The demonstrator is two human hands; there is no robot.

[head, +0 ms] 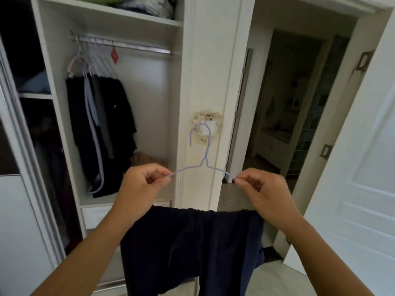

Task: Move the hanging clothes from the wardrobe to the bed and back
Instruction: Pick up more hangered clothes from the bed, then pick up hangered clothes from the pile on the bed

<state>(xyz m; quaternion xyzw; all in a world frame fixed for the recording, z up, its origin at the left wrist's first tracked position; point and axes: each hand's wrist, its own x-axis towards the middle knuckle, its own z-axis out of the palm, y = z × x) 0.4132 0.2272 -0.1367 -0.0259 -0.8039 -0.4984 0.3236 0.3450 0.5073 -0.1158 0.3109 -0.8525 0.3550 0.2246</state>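
Observation:
A lilac wire hanger [204,159] is held up in front of the wardrobe's right side panel, hook pointing up. My left hand [142,184] pinches its left shoulder and my right hand [263,193] pinches its right shoulder. A dark navy garment [192,248] hangs folded over the hanger's lower bar, below both hands. In the open wardrobe, several dark clothes [102,133] hang on hangers from the metal rail [126,44], bunched at its left end.
The rail's right half is bare apart from a red tag [114,55]. Folded bedding lies on the top shelf [147,6]. A white drawer [96,216] sits under the hanging space. To the right, a doorway [282,116] stands beside an open white door [363,167].

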